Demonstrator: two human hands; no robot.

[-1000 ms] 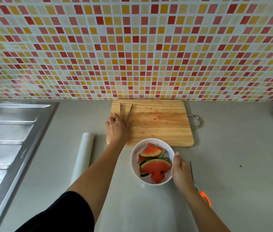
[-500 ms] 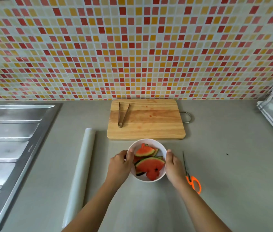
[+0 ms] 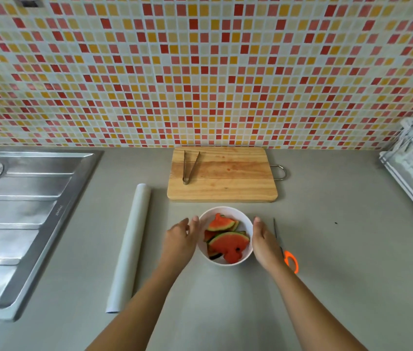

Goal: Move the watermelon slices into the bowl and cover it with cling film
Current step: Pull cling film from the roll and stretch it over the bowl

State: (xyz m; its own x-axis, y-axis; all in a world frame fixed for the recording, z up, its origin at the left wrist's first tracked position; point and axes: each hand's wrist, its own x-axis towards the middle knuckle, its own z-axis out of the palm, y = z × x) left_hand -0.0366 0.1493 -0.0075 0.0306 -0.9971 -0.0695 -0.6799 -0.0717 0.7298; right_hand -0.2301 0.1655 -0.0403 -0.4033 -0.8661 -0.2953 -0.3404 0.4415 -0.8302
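- Slices [image 3: 228, 245]: all in the bowl [image 3: 243, 219]; none on the board [image 3: 225, 184]. The transfer looks done; the cover is not yet on.
- Bowl: stands on the counter [image 3: 339, 262], just in front of the board and between the two hands.
- Left hand [image 3: 181, 240]: fingers straight, at the bowl's left wall, holding nothing. Whether it touches cannot be told.
- Right hand [image 3: 263, 245]: fingers straight, laid along the bowl's right wall, holding nothing.
- Film roll [image 3: 130, 247]: lies on the counter to the left of the left hand, apart from it. Its long axis runs from the near edge toward the wall, leaning slightly right at the far end.
- Judgement: the left hand is the nearer to the roll and would reach sideways across its length.
- Scissors [image 3: 290, 259]: just right of the right hand, blades pointing away, partly hidden by it.
- Tongs [image 3: 190, 168]: rest on the board's left part.
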